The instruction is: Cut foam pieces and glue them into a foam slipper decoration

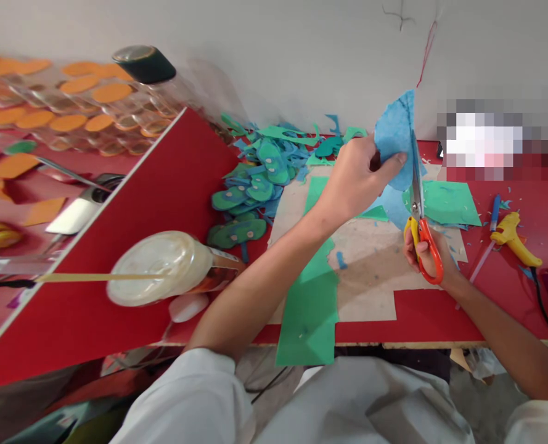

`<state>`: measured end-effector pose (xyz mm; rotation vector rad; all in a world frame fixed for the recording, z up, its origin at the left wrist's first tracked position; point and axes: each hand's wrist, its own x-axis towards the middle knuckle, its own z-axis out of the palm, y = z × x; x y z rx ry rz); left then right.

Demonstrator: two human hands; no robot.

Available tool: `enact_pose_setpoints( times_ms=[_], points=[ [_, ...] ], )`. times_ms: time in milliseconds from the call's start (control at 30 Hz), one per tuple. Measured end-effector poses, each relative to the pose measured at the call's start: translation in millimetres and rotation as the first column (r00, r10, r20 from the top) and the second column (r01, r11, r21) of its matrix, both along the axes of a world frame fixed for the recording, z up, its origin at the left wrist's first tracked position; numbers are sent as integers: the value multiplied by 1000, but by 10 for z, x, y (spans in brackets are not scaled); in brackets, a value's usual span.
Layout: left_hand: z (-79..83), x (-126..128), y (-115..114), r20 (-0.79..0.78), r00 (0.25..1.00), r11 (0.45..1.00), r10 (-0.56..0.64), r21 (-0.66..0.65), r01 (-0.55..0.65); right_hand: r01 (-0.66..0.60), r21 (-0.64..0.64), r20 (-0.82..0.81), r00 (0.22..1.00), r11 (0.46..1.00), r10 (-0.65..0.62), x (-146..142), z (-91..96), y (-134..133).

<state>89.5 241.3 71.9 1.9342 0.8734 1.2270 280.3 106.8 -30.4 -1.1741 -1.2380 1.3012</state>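
Observation:
My left hand pinches a piece of blue felt and holds it up above the work table. My right hand is closed around the handles of scissors with red and yellow grips. Their blades point upward and lie along the right edge of the felt. Below the hands, a green sheet and a beige sheet are spread on the red tabletop. Another green strip hangs past the table's front edge.
A pile of green and blue cut shapes lies left of the beige sheet. A yellow glue gun and a blue pen lie at the right. A red divider and a lidded cup stand at the left.

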Motion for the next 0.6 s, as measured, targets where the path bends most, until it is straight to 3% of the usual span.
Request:
enact_pose_setpoints(
  times_ms=[233, 400, 600],
  points=[
    [-44, 35, 13, 103, 995, 1000, -2, -2, 3, -45, 31, -13, 999, 999, 46, 1, 8, 11],
    [-43, 80, -53, 78, 997, 1000, 15, -4, -15, -141, 62, -38, 989, 988, 144, -50, 17, 19],
    [-34, 134, -183, 38, 999, 999, 31, -21, -30, -74, 70, -44, 996, 995, 77, -57, -31, 39]
  ],
)
